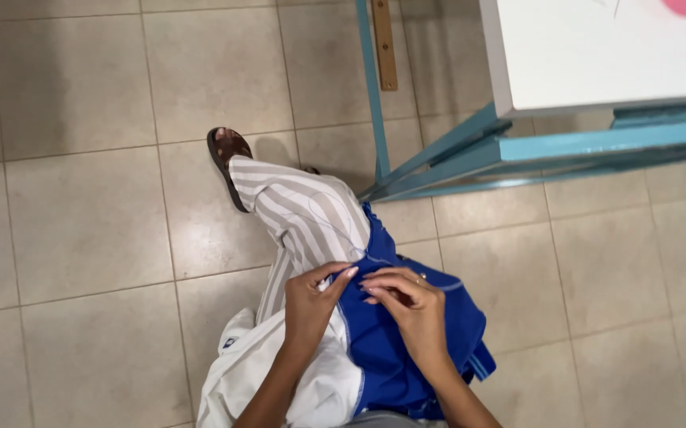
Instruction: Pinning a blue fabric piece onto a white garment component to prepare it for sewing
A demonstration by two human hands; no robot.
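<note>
A blue garment (390, 349) with white trim lies over my lap, beside a white cloth (319, 380). My left hand (311, 301) pinches the blue fabric's edge between thumb and fingers. My right hand (410, 305) rests on the same fabric just to the right, fingertips pressed together as if on something thin; a ring shows on one finger. A fine pale thread (335, 218) loops from the hands up across my striped trouser leg (303, 214). Any needle is too small to see.
My foot in a brown sandal (226, 154) rests on beige floor tiles. A table with a white top (597, 55) and turquoise metal frame (470, 154) stands at the upper right. A wooden strip (384, 43) lies on the floor beyond it.
</note>
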